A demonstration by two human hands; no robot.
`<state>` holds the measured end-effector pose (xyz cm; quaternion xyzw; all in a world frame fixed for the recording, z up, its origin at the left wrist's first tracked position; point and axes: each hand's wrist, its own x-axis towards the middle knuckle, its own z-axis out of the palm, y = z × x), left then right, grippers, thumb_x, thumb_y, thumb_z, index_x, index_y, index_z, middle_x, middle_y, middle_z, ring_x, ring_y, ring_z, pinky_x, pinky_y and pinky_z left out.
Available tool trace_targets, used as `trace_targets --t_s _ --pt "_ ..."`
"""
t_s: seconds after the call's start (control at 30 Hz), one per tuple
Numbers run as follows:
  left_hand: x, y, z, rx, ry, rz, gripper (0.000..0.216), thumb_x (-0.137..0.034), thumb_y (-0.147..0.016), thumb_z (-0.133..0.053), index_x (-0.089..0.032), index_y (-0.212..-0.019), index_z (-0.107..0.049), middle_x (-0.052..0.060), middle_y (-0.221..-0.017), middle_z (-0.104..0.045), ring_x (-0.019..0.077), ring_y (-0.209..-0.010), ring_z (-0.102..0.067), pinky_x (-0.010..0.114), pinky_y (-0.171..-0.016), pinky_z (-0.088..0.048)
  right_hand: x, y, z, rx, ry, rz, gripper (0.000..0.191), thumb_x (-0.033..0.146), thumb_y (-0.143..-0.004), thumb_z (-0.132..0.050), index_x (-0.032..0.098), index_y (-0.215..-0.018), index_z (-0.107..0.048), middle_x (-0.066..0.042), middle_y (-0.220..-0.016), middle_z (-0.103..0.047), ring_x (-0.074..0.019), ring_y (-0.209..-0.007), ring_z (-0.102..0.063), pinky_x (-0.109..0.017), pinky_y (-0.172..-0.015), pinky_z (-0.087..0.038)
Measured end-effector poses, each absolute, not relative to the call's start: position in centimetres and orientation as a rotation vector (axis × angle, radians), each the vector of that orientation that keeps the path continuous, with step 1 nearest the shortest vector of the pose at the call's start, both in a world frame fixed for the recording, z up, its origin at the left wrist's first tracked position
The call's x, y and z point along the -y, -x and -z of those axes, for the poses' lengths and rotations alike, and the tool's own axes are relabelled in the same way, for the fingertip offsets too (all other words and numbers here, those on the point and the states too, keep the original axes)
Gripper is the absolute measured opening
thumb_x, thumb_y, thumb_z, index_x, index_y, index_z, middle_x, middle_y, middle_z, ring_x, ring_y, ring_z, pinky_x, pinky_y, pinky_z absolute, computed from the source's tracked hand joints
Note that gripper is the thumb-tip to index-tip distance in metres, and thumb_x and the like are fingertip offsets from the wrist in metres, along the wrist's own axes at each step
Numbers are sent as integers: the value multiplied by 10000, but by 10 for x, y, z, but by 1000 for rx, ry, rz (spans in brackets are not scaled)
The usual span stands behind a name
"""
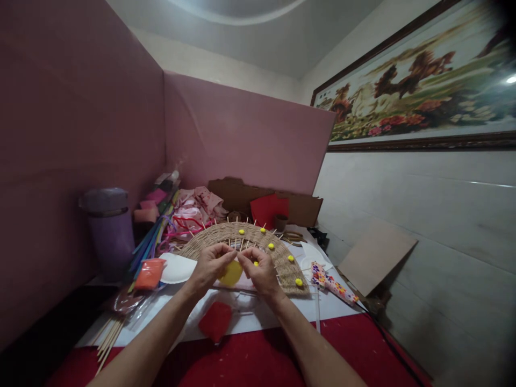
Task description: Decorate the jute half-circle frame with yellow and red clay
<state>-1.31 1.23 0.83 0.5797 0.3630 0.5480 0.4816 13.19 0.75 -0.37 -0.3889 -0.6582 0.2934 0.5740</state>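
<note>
Bare forearms (145,336) come nearest, reaching over the surface (342,349) and its white sheet (143,336). On that sheet rests the woven arch (280,255); leaning on it could make it slide, as no clamp shows. Left hand (213,263) and right hand (260,269) nearly meet over the arch. Each grip looks pinched, thumb against finger; whether a scrap is caught there, I cannot tell. Anything that small could drop if the pinch loosened. Nearer the person lies the red packet (215,321), where a sinking wrist might nudge it. Between the hands, partly covered, shows the yellow piece (231,273). Yellow dots (271,246) sit along the arch; a brushing knuckle could knock one off if it is weakly stuck. Thin pegs (237,219) poke from the rim and might snap under a careless push.
</note>
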Motion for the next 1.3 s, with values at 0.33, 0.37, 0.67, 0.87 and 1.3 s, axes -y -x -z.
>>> trace_targets --t_s 0.33,0.37,0.67,0.87,1.3 --pt "-18 18 -6 -875 -1360 -1371 317 -417 -628 -719 -118 -665 -620 -34 -522 -527 52 -436 -424 172 -430 -304 -8 -136 3 1466 932 -654 203 294 -761 -578 179 -597 -543 42 -524 -465 -106 -494 -406 -224 -479 -331" --pt "-19 19 -6 -872 -1367 -1383 308 -408 -636 -717 -119 -658 -616 -37 -522 -522 47 -438 -415 168 -431 -297 -8 -136 3 1458 930 -673 209 300 -761 -579 178 -595 -540 45 -515 -457 -102 -481 -396 -223 -469 -324" --pt "-19 20 -5 -845 -1308 -1366 304 -416 -652 -701 -128 -653 -603 -41 -529 -515 54 -454 -428 176 -458 -326 -5 -131 0 1448 874 -800 210 346 -727 -623 165 -633 -575 48 -511 -485 -83 -420 -417 -209 -414 -329" --pt "-18 23 -14 -875 -1180 -1612 250 -344 -644 -667 -133 -766 -610 -81 -503 -423 31 -413 -316 155 -402 -240 -7 -130 2 1284 858 -951 194 337 -692 -648 153 -683 -586 58 -522 -509 -44 -342 -370 -180 -338 -269" --pt "-29 32 -16 -878 -1120 -1777 275 -275 -638 -592 -148 -881 -565 -43 -602 -532 61 -448 -387 176 -432 -282 0 -117 9 1390 889 -1145 301 437 -713 -646 142 -656 -629 47 -454 -538 -23 -278 -338 -150 -287 -226"
